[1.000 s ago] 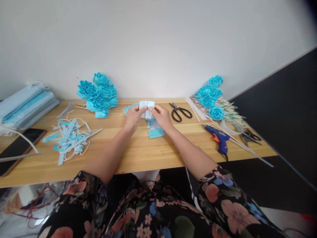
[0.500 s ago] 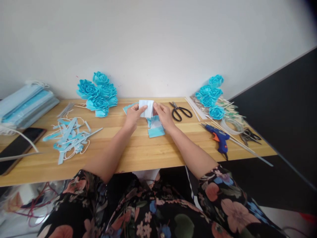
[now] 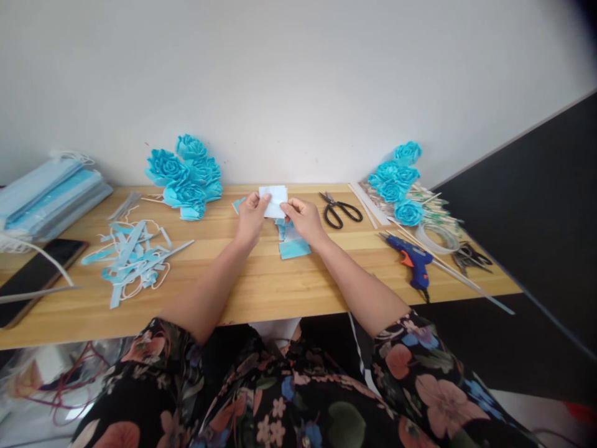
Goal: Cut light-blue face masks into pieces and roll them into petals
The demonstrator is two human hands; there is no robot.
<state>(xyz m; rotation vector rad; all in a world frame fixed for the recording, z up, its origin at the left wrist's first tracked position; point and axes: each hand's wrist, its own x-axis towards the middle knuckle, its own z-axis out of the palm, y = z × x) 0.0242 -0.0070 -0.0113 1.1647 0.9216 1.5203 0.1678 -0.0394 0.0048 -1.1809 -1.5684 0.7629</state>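
Observation:
Above the middle of the table, my left hand [image 3: 252, 214] and my right hand [image 3: 302, 218] hold a small stack of white mask-fabric squares [image 3: 274, 198] between them. My left thumb presses on its face near the left side, while my right fingers pinch its lower right corner. Beneath the hands lie more cut pieces of blue mask fabric [image 3: 295, 249], partly hidden. Black-handled scissors [image 3: 342, 211] rest just right of my right hand with their blades slightly apart.
Blue fabric roses [image 3: 186, 177] stand back left, more roses [image 3: 396, 180] back right. Face masks [image 3: 51, 193], a phone [image 3: 46, 274] and a heap of cut strips [image 3: 135, 258] lie left. A blue glue gun [image 3: 413, 261], sticks [image 3: 454, 277] and pliers [image 3: 469, 256] lie right.
The fabric stack has shifted slightly left and turned a little. My right fingers have moved from its upper right edge down to its lower right corner.

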